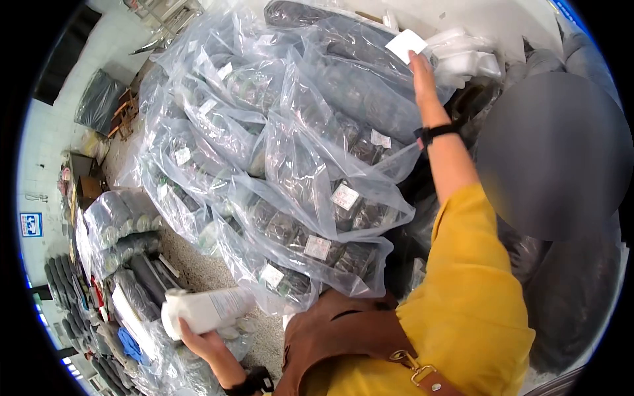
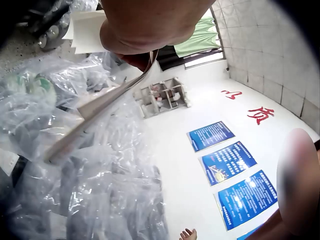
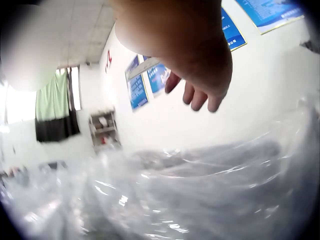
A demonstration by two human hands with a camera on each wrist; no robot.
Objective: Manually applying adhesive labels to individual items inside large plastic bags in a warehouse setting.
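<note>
Here, the writing is mostly too small to read. The clear plastic bags [image 1: 310, 165] stacked in the middle each carry a small white printed label [image 1: 345, 197], but the print is illegible. In the left wrist view, blue posters [image 2: 229, 163] with white text hang on the white wall beside two red characters [image 2: 260, 114]. I cannot make out either.

The right hand [image 1: 422, 69] is raised to the far top of the pile and pinches a white card [image 1: 406, 45] at its fingertips. The card faces the camera, turned so that one corner points up. The left hand [image 1: 201, 343] is low at the near left, its fingers curled round a white bundle of sheets [image 1: 208, 310]. The bundle's long axis runs left to right, and its free end points right toward the bags.
</note>
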